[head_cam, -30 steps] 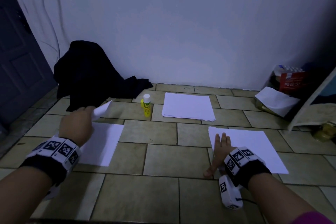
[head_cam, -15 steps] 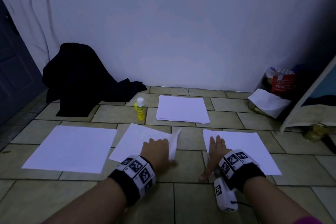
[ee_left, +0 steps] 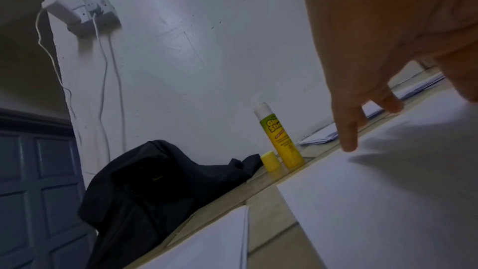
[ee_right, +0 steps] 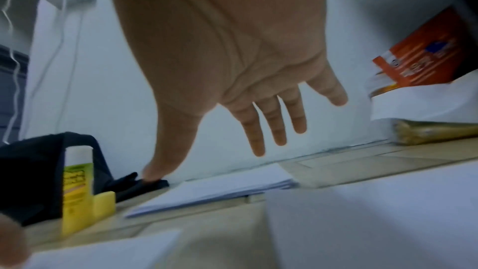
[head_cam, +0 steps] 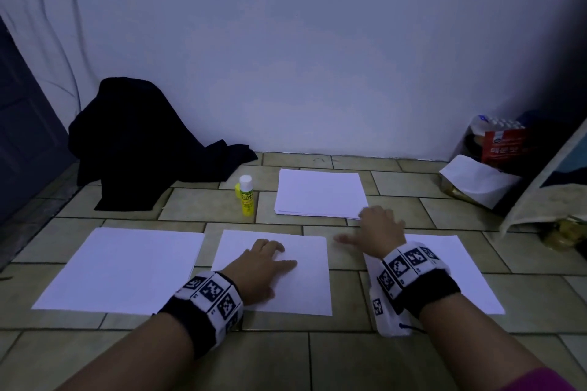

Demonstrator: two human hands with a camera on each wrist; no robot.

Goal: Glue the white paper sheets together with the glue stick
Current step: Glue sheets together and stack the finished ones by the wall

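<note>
White middle sheet (head_cam: 301,282) under flat left hand (head_cam: 259,263); right hand (head_cam: 379,228) spread, empty, above floor.

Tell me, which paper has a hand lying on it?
The middle sheet: the left hand lies flat on it. The left sheet is untouched.

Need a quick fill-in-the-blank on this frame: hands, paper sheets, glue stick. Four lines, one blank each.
1. The left hand rests flat on the ____ of the three single white paper sheets.
2. The yellow glue stick stands ____ on the tiled floor.
3. Its small yellow cap is ____ the stick.
4. The right hand holds ____.

Missing words: middle; upright; off; nothing
</note>
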